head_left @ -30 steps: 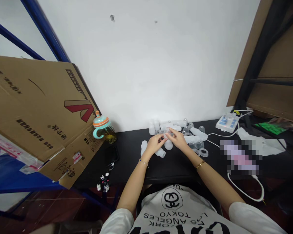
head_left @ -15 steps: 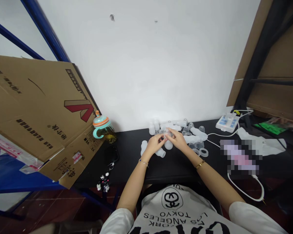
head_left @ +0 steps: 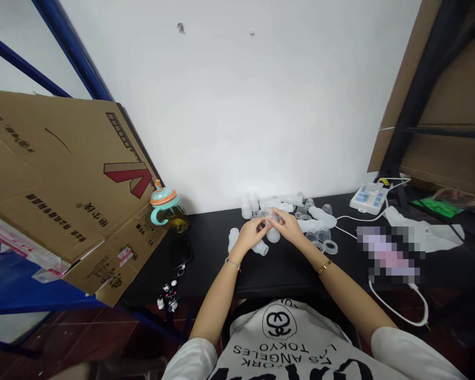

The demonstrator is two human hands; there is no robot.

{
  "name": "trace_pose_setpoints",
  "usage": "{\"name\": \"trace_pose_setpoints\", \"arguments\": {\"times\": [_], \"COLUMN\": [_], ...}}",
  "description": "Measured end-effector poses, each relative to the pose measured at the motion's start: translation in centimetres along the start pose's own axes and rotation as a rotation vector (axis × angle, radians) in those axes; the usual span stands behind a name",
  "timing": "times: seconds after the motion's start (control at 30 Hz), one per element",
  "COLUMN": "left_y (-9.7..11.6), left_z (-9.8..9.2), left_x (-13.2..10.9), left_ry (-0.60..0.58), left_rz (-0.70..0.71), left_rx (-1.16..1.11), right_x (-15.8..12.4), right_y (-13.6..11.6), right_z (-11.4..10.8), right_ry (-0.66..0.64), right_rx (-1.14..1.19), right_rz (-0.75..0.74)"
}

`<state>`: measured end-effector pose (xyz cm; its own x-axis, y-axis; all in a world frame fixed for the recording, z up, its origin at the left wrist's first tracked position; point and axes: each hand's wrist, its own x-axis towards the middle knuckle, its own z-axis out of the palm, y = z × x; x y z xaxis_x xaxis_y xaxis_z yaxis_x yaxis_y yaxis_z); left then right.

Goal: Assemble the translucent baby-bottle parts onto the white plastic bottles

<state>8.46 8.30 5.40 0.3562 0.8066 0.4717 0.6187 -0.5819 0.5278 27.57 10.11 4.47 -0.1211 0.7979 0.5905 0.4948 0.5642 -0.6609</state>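
Note:
My left hand (head_left: 252, 233) and my right hand (head_left: 288, 225) meet over the black table. Their fingertips are closed around a small clear plastic dome-shaped cap (head_left: 269, 214); the fingers hide part of it. Just below the fingers is a rounded frosted white piece (head_left: 273, 235); whether it is joined to the cap, I cannot tell. A frosted bottle (head_left: 233, 238) lies left of my left hand, and another (head_left: 261, 248) lies partly under it. Right of my right hand are a long white bottle-like piece (head_left: 323, 217) and a translucent ring (head_left: 330, 247).
More frosted bottles (head_left: 246, 207) and clear caps (head_left: 309, 204) crowd the back by the wall. A handled jug (head_left: 170, 208) and a phone (head_left: 181, 252) are at left beside a large cardboard box (head_left: 63, 174). At right are a white power strip (head_left: 369, 198), cables and a white cloth-like sheet (head_left: 427, 232).
Both hands stay in nearly the same place. The clear cap between the fingertips appears slightly turned; otherwise the table looks the same.

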Motion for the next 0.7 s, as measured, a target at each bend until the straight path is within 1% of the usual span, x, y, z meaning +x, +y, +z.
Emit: {"name": "trace_pose_setpoints", "arguments": {"times": [0.47,0.7], "left_y": [0.33,0.4], "left_z": [-0.15,-0.21], "left_x": [-0.02,0.0], "left_ry": [-0.002,-0.002], "left_rz": [-0.001,0.002], "left_rx": [-0.027,-0.026], "right_x": [-0.15,-0.23], "right_y": [-0.38,-0.03], "right_z": [-0.01,0.14], "right_ry": [-0.001,0.013], "right_rx": [0.033,0.023], "right_rz": [0.02,0.005]}}
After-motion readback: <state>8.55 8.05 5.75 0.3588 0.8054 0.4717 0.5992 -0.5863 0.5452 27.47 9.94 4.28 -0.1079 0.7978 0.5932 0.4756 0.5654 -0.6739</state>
